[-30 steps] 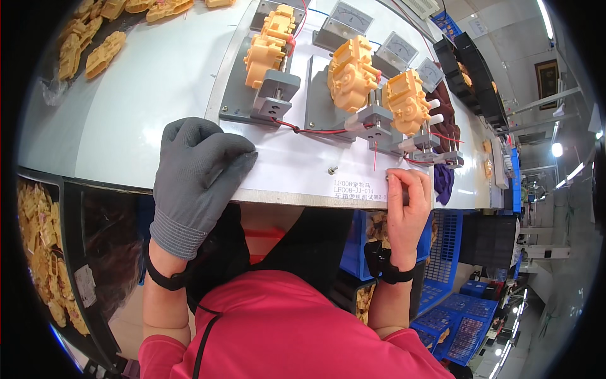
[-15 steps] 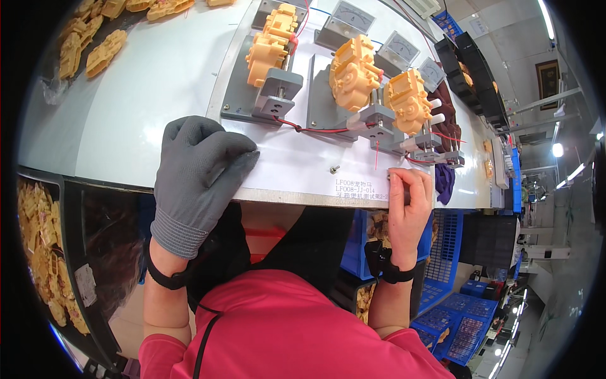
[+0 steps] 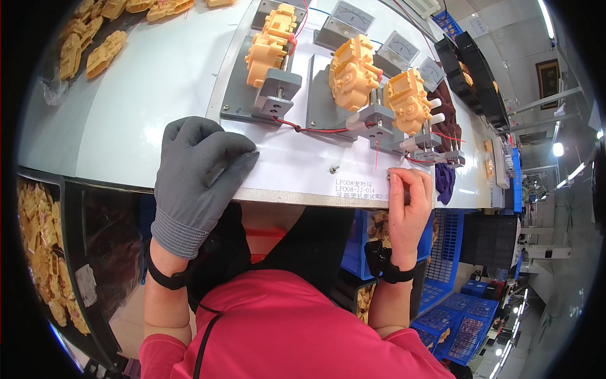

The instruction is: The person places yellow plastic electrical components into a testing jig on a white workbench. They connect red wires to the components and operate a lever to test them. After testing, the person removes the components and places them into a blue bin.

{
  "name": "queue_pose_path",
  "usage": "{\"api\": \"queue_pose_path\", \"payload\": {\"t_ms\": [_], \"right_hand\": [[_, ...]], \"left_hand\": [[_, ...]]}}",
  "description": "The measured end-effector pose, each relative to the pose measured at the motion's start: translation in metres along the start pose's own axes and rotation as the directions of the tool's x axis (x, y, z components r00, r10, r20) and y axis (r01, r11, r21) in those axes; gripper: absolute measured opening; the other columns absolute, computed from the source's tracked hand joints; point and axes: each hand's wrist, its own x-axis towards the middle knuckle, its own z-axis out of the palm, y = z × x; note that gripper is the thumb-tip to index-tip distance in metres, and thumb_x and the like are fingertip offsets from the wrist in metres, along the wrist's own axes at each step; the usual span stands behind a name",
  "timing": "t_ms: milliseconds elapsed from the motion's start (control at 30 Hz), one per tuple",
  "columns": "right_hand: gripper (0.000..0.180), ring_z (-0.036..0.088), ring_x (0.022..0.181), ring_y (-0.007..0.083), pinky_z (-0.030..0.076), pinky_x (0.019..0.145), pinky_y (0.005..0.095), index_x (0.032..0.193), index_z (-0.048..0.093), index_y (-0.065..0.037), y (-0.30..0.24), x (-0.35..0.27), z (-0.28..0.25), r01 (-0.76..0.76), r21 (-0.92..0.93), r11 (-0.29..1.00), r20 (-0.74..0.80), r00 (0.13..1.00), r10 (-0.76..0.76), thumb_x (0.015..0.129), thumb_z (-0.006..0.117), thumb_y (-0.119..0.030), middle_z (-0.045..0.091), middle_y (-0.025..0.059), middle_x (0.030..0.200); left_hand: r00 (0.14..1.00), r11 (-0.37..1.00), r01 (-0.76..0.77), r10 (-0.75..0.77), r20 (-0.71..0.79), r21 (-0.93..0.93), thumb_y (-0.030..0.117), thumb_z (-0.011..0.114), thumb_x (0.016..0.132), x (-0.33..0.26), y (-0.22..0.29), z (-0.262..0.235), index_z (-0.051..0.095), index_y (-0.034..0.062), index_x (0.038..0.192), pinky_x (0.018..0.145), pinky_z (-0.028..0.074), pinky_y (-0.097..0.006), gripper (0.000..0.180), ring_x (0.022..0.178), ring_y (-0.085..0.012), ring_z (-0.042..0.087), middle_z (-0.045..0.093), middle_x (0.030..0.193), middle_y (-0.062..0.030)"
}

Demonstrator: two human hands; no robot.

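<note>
Nothing has shifted since the earlier frame. On the white test board (image 3: pixel 303 170), my gloved left hand (image 3: pixel 199 177) rests flat at its near edge, holding nothing. My bare right hand (image 3: pixel 409 205) curls at that edge below the yellow toy parts (image 3: pixel 353 72) clamped in grey fixtures; its grip is unclear.

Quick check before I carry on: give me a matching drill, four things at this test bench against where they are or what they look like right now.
Things:
1. left hand
2. right hand
3. orange toy housings
4. purple cloth

States:
A. clamped in grey fixtures on the white board
B. grey glove, resting flat at the board's near edge
C. bare, fingertips curled on the board's near edge
D. lying at the board's right end

Pairs: 1-B, 2-C, 3-A, 4-D
</note>
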Motion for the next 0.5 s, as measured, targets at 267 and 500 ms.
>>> {"api": "queue_pose_path", "payload": {"t_ms": [267, 500], "right_hand": [[0.009, 0.060, 0.090, 0.0240, 0.051, 0.079, 0.0327, 0.102, 0.069, -0.001, 0.0009, -0.0009, -0.0003, -0.010, 0.000, 1.000, 0.006, 1.000, 0.010, 0.094, 0.065, -0.005, 0.059, 0.0112, 0.099], [0.009, 0.060, 0.090, 0.0246, 0.051, 0.079, 0.0329, 0.102, 0.068, -0.001, -0.0007, 0.0003, 0.0000, -0.004, 0.000, 1.000, 0.006, 1.000, 0.004, 0.094, 0.065, -0.004, 0.059, 0.0115, 0.099]], "left_hand": [[1.000, 1.000, 0.007, -0.007, 0.004, -0.010, 0.015, 0.076, 0.081, -0.0001, 0.0009, -0.0001, 0.074, 0.0108, 0.091, 0.085, 0.046, -0.039, 0.011, 0.099, -0.0288, 0.052, 0.061, 0.091, -0.0075], [1.000, 1.000, 0.010, -0.010, -0.002, 0.010, 0.016, 0.076, 0.081, -0.0005, 0.0004, 0.0002, 0.073, 0.0114, 0.091, 0.085, 0.046, -0.039, 0.011, 0.099, -0.0288, 0.052, 0.061, 0.092, -0.0077]]}}
